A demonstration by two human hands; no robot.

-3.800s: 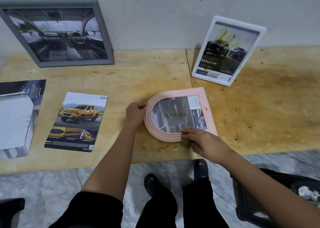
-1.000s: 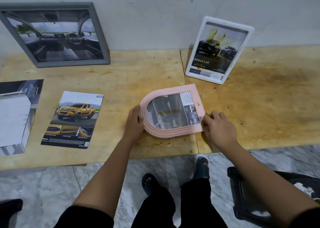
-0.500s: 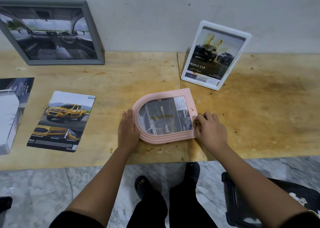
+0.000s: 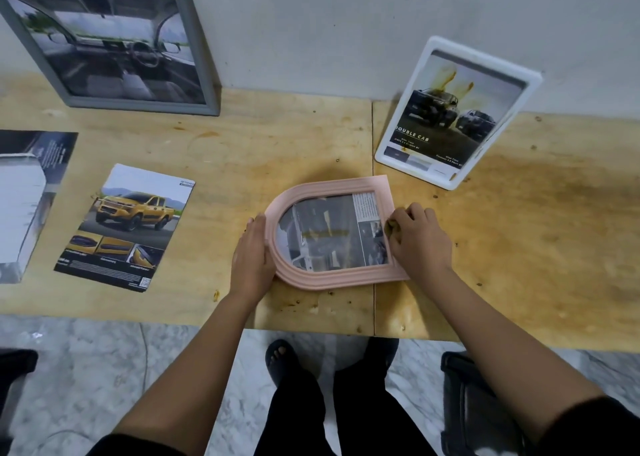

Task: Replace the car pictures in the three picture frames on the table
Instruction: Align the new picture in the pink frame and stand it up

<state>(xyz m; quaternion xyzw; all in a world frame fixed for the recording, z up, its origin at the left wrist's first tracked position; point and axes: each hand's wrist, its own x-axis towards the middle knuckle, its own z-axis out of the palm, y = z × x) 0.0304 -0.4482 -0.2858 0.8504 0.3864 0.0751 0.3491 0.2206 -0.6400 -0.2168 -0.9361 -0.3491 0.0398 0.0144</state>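
Observation:
A pink arched picture frame (image 4: 313, 280) lies flat near the table's front edge, holding a grey car picture. My left hand (image 4: 252, 260) presses against its rounded left end. My right hand (image 4: 417, 241) grips its straight right edge, fingers curled over the rim. A grey frame (image 4: 194, 40) with a car-interior picture leans on the wall at the back left. A white frame (image 4: 453, 178) with a "Double Cab" truck picture stands at the back right. A loose yellow pickup picture (image 4: 128, 227) lies flat to the left.
The wooden table (image 4: 536, 241) runs along a white wall. Another printed sheet (image 4: 24, 206) lies at the far left edge. A dark chair (image 4: 474, 403) stands on the marble floor at the lower right, beside my legs and sandalled feet.
My right hand moved from the frame's lower edge to its right end. The left hand slid down along the rounded end. The frame stayed flat on the table.

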